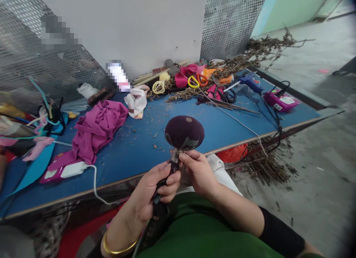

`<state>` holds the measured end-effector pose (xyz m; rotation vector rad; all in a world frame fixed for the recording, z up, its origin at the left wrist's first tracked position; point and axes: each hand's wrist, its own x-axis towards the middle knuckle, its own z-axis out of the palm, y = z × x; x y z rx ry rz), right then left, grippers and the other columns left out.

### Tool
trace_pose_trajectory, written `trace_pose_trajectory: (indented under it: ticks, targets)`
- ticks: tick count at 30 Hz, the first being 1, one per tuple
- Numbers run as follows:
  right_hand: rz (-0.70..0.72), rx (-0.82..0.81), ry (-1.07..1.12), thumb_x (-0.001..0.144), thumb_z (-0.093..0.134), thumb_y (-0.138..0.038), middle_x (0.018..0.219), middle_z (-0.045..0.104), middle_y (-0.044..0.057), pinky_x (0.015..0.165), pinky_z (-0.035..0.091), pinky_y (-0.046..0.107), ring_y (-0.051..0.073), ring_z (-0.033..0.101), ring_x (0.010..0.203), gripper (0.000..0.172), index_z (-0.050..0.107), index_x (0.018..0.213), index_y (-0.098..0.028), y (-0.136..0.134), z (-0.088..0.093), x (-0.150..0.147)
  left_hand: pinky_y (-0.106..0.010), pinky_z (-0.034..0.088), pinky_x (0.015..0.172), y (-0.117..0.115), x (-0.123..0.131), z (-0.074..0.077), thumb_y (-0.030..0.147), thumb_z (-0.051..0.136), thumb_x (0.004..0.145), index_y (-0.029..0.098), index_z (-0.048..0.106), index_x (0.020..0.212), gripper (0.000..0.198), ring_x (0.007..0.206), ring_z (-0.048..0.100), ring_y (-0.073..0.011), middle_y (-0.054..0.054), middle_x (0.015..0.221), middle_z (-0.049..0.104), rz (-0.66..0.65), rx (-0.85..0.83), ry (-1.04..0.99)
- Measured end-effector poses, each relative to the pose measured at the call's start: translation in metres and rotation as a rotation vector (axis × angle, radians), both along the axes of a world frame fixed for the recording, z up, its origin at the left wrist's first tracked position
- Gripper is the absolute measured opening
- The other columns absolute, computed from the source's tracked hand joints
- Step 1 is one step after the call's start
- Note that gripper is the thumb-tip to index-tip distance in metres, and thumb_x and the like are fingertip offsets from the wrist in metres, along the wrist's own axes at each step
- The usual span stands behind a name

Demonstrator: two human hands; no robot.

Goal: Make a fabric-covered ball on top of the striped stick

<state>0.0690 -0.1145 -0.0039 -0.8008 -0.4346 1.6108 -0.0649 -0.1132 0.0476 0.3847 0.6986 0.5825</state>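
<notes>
A dark purple, cloth-covered round head on a stick (184, 133) stands upright in front of me, over the table's near edge. A pale, shiny band (175, 155) circles its neck. Lower down, dark cloth wraps the stick, and my left hand (161, 187) has its fingers closed around that part. My right hand (198, 170) pinches with thumb and forefinger at the neck, right beside the band. Whatever lies between those fingertips is too small to make out. The stick's lower end runs down beside my green clothing.
On the blue table (133, 146) lie a magenta cloth (98, 126), a white patterned cloth (136, 102), scissors (225, 92), a blue glue gun (250, 81) and a purple power box (281, 101). Dry twigs (267, 50) line the back. A white cord (96, 183) hangs off the front edge.
</notes>
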Motion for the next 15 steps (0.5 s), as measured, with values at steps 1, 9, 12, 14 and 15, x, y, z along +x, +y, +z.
trace_pose_trajectory:
  ticks: [1,9,12,14,15]
  targets:
    - [0.0,-0.029,0.02,0.065,0.081,-0.034,0.066,0.064,-0.001,0.069,0.045,0.025,0.012,0.056,0.065,0.019,0.069,0.066,-0.018,0.0,0.002,0.0,-0.01,0.018,0.036,0.0,0.0,-0.001,0.027,0.068,0.082,0.015,0.058,0.086,0.016,0.041,0.016,0.001,0.007,0.062,0.043,0.001,-0.008,0.003]
    - [-0.005,-0.079,-0.012,0.066,0.079,-0.037,0.07,0.066,0.0,0.062,0.044,0.023,0.011,0.056,0.063,0.025,0.069,0.073,-0.015,0.0,0.009,-0.004,-0.01,0.019,0.036,0.003,-0.001,-0.009,0.027,0.067,0.083,0.015,0.055,0.083,0.017,0.041,0.017,0.0012,0.007,0.063,0.043,0.023,-0.012,0.045]
    - [0.068,0.109,-0.247,0.077,0.068,-0.041,0.072,0.066,0.001,0.068,0.048,0.026,0.014,0.059,0.068,0.026,0.068,0.077,-0.015,0.007,0.002,0.007,-0.009,0.019,0.037,0.005,-0.006,-0.007,0.026,0.067,0.083,0.014,0.057,0.088,0.017,0.042,0.017,0.0012,0.007,0.063,0.042,0.048,-0.012,0.064]
    - [0.078,0.256,-0.565,0.083,0.062,-0.039,0.079,0.068,0.003,0.073,0.049,0.028,0.016,0.061,0.076,0.023,0.07,0.083,-0.017,0.013,-0.001,0.021,-0.009,0.02,0.037,0.009,-0.012,-0.003,0.025,0.065,0.085,0.013,0.058,0.091,0.016,0.042,0.018,0.0011,0.007,0.063,0.04,0.085,0.008,0.087]
    - [0.065,0.318,-0.75,0.084,0.062,-0.037,0.084,0.069,0.004,0.075,0.049,0.029,0.017,0.062,0.082,0.021,0.07,0.086,-0.018,0.015,-0.002,0.03,-0.009,0.021,0.037,0.012,-0.015,0.0,0.024,0.063,0.086,0.012,0.058,0.093,0.014,0.041,0.018,0.001,0.008,0.063,0.039,0.112,0.02,0.106]
